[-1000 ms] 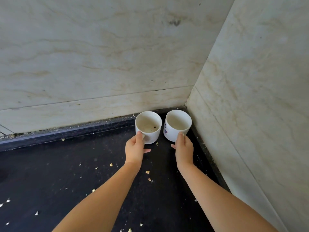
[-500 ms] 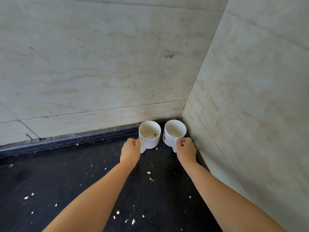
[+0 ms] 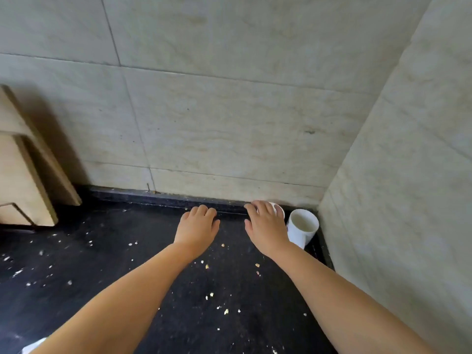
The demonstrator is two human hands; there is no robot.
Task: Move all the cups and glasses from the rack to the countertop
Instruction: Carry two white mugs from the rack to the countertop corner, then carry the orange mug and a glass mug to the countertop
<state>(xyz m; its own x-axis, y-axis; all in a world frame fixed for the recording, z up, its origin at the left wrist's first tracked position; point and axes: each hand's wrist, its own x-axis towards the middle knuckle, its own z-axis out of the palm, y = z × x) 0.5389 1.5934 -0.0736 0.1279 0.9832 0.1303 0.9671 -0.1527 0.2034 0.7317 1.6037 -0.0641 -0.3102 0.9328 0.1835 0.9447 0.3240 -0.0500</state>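
there, in the far right corner of the black speckled stone worktop [image 3: 143,277], stood two white ceramic cups. the right-hand white cup [image 3: 302,227] sat upright and in plain view, just beside the pale marbled side wall [image 3: 408,175], its mouth open upward with a faint stain inside. the left-hand white cup [image 3: 279,210] was mostly hidden behind the right hand [image 3: 267,229], only a sliver of its rim showing past the knuckles; the two cups were just beside each other.

the right hand hovered palm down, fingers [image 3: 258,209] loosely spread and released, gripping nothing; whether it touched the hidden cup could not be told. the left hand [image 3: 198,226] lay to the left of it, near the far edge of the worktop, palm down, its fingers curled slightly and empty.

pale crumbs [image 3: 212,295] were scattered over the dark surface. a light wooden board [image 3: 28,175] leaned against the tiled back wall [image 3: 229,111] at the far left.
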